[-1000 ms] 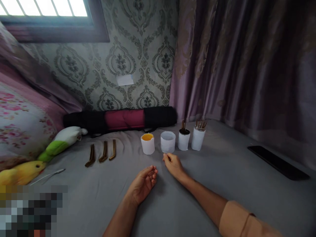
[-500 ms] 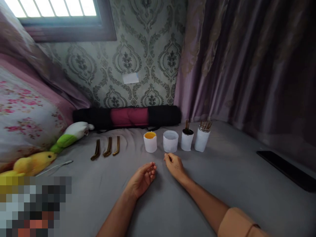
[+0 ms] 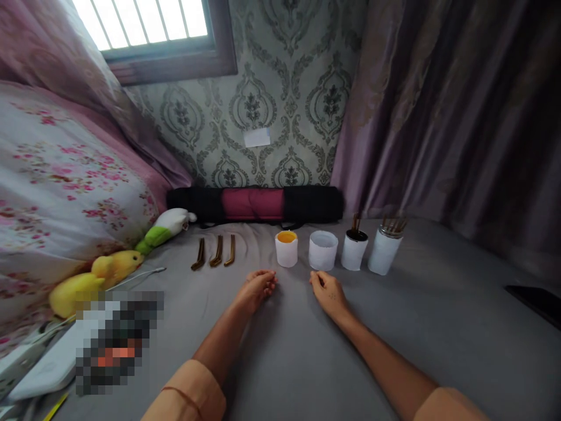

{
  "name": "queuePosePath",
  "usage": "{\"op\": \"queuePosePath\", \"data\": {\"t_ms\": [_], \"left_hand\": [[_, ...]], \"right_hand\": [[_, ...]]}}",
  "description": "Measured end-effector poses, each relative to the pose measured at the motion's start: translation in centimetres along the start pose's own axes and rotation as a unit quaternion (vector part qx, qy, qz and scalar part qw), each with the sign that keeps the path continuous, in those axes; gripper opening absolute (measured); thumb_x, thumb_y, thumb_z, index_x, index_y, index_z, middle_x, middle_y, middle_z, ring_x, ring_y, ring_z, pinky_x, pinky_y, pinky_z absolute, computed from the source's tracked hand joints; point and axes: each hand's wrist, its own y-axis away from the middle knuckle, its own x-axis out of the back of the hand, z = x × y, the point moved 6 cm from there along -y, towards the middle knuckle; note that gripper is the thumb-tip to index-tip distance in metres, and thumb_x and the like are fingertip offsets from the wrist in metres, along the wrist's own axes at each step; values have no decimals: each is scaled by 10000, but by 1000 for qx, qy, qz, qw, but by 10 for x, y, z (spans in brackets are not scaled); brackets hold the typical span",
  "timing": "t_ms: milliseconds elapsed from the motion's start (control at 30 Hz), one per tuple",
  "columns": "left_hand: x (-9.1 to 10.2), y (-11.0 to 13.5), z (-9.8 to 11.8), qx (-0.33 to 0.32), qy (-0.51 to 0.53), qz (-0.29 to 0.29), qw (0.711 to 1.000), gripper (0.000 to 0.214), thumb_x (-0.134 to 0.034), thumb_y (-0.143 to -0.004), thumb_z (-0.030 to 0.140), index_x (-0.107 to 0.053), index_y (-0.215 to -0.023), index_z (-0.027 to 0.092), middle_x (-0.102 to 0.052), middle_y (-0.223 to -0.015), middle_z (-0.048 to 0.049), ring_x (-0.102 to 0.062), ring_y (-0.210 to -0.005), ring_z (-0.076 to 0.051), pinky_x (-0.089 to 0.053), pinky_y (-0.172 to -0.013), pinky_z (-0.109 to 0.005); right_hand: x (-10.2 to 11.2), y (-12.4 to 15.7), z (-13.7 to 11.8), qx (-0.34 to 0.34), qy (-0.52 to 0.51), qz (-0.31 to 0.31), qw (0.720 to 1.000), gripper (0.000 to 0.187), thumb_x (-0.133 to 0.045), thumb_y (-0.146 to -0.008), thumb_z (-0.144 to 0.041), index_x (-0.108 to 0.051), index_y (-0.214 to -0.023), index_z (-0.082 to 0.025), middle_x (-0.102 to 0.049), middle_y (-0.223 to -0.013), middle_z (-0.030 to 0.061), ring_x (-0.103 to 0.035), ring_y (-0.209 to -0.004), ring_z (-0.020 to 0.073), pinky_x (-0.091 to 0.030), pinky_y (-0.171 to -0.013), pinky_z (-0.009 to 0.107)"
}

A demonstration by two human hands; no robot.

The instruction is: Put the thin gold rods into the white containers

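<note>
My left hand (image 3: 258,289) rests on the grey sheet (image 3: 438,327), fingers loosely curled, holding nothing, just in front of a white cup with yellow contents (image 3: 286,248). My right hand (image 3: 326,290) lies nearby with fingers curled in; I cannot make out anything in it. It sits just below an empty-looking white cup (image 3: 323,250). Further right stand a white cup with a dark inside and sticks (image 3: 354,248) and another white cup full of sticks (image 3: 384,248). Three bent brown sticks (image 3: 216,252) lie to the left of the cups.
A black and maroon rolled bundle (image 3: 254,203) lies against the patterned wall. Floral bedding (image 3: 61,193) and yellow and green plush toys (image 3: 111,266) sit at the left. A curtain (image 3: 460,117) hangs at right, with a dark flat object (image 3: 537,301) below it.
The view has swung left and down. My left hand has slid forward toward the yellow-filled cup and turned palm down; my right hand has stayed by the empty-looking cup.
</note>
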Motion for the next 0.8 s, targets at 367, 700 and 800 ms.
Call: {"op": "queuePosePath", "data": {"t_ms": [367, 700, 800], "left_hand": [[35, -16, 35, -89, -190, 70, 975, 130, -581, -639, 216, -499, -683, 125, -533, -538, 11, -426, -387, -45, -306, -381, -171], [57, -30, 59, -118, -407, 150, 893, 106, -518, -665, 220, -559, -699, 128, -586, -598, -36, -533, -515, -124, -359, -452, -213], [63, -31, 70, -137, -480, 173, 849, 91, -540, -636, 198, -589, -672, 130, -608, -655, -72, -570, -670, -184, -376, -543, -239]], "right_hand": [[0, 0, 2, -5, -2, 9, 1000, 386, -335, -810, -388, -583, -617, -164, -585, -572, 29, -492, -531, 116, -313, -518, 208], [2, 1, 2, -10, -14, 15, 1000, 385, -351, -800, -403, -587, -601, -172, -598, -575, 40, -499, -547, 122, -314, -517, 208], [2, 2, 2, -12, -6, 12, 1000, 391, -342, -805, -410, -586, -611, -175, -595, -572, 35, -501, -548, 121, -311, -513, 204]]}}
